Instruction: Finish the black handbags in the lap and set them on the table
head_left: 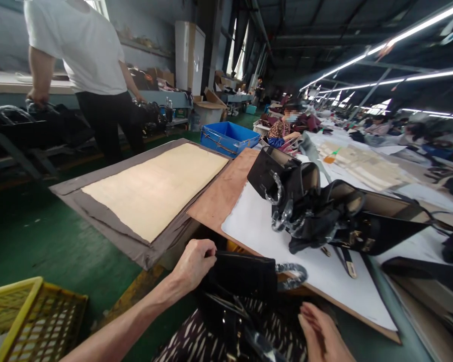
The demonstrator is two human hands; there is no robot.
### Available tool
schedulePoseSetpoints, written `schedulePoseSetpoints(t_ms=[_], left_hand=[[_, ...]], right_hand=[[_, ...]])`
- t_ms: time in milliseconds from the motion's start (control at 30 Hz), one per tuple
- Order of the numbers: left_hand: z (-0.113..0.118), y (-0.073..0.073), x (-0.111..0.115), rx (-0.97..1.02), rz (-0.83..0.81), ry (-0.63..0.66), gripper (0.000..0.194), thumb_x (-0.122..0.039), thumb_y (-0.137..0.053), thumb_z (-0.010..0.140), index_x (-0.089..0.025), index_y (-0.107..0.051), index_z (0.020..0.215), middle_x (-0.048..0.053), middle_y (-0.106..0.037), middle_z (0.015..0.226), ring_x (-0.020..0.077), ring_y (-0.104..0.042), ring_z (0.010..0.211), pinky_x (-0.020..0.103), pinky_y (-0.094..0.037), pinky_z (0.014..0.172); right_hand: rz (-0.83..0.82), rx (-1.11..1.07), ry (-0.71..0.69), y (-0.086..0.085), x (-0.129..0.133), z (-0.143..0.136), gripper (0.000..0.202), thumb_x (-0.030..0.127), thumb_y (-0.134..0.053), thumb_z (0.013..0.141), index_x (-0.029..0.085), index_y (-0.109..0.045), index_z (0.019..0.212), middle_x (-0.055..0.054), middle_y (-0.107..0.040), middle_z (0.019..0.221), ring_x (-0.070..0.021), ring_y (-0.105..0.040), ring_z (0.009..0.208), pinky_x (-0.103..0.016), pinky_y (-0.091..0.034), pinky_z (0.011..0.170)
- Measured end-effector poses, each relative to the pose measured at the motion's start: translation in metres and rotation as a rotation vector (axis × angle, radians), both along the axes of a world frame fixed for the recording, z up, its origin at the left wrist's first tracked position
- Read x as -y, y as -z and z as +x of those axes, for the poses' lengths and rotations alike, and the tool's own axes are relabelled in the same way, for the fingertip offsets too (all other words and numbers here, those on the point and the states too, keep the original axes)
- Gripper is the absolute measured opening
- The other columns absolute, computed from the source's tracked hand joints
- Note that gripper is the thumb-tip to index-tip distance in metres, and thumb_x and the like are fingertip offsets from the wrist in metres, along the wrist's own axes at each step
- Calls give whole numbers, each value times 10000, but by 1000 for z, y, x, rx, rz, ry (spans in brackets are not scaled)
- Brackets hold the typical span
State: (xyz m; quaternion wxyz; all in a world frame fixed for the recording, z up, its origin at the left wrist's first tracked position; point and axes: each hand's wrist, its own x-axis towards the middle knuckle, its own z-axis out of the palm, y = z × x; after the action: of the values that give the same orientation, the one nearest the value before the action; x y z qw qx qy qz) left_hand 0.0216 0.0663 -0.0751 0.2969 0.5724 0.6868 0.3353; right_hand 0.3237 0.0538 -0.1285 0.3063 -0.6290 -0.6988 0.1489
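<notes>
In the head view, we find the black, boxy handbag above the dark, pale-patterned clothing on the lap, beside the white-covered worktop. Its long upper edge runs left to right between the hands. We record the left hand as nearer, pinching that edge's left end; the right hand is released and apart, fingers extended. We note a clear-wrapped loop handle jutting rightward and small, shiny metal fittings.
</notes>
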Motion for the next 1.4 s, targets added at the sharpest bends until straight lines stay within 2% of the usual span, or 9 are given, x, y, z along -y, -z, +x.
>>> schedulePoseSetpoints(t_ms=[133, 267, 367, 467, 633, 833, 1000, 1233, 1400], left_hand=[[-5, 4, 0, 2, 28, -7, 92, -138, -431, 612, -154, -424, 522, -49, -397, 520, 86, -367, 524, 205, -240, 502], [-6, 3, 1, 21, 23, -5, 108, -146, -446, 622, -153, -417, 518, -48, -420, 534, 85, -380, 532, 201, -256, 509], [-5, 0, 1, 27, 3, -2, 108, -142, -450, 625, -150, -432, 519, -42, -455, 548, 84, -388, 531, 200, -262, 508], [-7, 0, 0, 37, -8, 11, 105, -138, -453, 626, -146, -458, 521, -37, -474, 554, 87, -399, 538, 200, -272, 513], [-13, 6, -4, 85, -27, 53, 80, -145, -471, 623, -139, -499, 548, -31, -503, 583, 88, -412, 547, 198, -290, 522], [-14, 7, -7, 116, -36, 50, 71, -151, -483, 613, -140, -498, 545, -42, -476, 552, 81, -389, 525, 192, -281, 500], [-12, 5, -9, 103, -60, 26, 74, -142, -477, 602, -139, -522, 543, -56, -408, 483, 77, -359, 489, 190, -253, 463], [-12, 6, -11, 110, -78, 18, 80, -135, -472, 594, -139, -517, 528, -59, -403, 473, 72, -351, 475, 189, -246, 454], [-9, 6, -11, 110, -95, 20, 86, -135, -482, 603, -137, -523, 528, -52, -421, 481, 74, -361, 481, 189, -244, 458]], right_hand=[[247, 227, -324, -61, -31, -30, 456, 383, -536, 773, 248, -449, 1200, -70, -479, 1247, -270, -422, 1141, -417, -309, 995], [296, 329, -577, -89, -64, -74, 583, 251, -620, 730, 226, -383, 1261, -78, -437, 1289, -266, -368, 1181, -433, -314, 987], [186, 355, -689, -89, -74, -92, 385, 199, -611, 745, 209, -522, 1120, -71, -586, 1101, -235, -511, 1018, -378, -408, 878], [61, 290, -684, -80, -77, -98, 150, 170, -542, 798, 201, -613, 926, -34, -652, 881, -185, -580, 823, -303, -446, 759], [-34, 103, -658, -73, -83, -101, 129, 175, -521, 811, 216, -639, 845, 4, -664, 842, -148, -586, 789, -243, -425, 740], [-93, 83, -661, -77, -88, -106, 156, 209, -490, 827, 226, -636, 776, 23, -649, 756, -141, -573, 714, -240, -400, 676], [-51, 167, -640, -74, -88, -108, 173, 216, -460, 845, 225, -610, 759, 23, -629, 738, -139, -556, 697, -243, -382, 660], [216, 594, -711, -79, -84, -118, 173, 192, -451, 852, 205, -590, 750, -3, -590, 689, -156, -524, 681, -286, -306, 640], [196, 614, -803, -74, -85, -129, 168, 184, -473, 846, 198, -553, 699, 14, -597, 683, -143, -530, 675, -271, -290, 624]])
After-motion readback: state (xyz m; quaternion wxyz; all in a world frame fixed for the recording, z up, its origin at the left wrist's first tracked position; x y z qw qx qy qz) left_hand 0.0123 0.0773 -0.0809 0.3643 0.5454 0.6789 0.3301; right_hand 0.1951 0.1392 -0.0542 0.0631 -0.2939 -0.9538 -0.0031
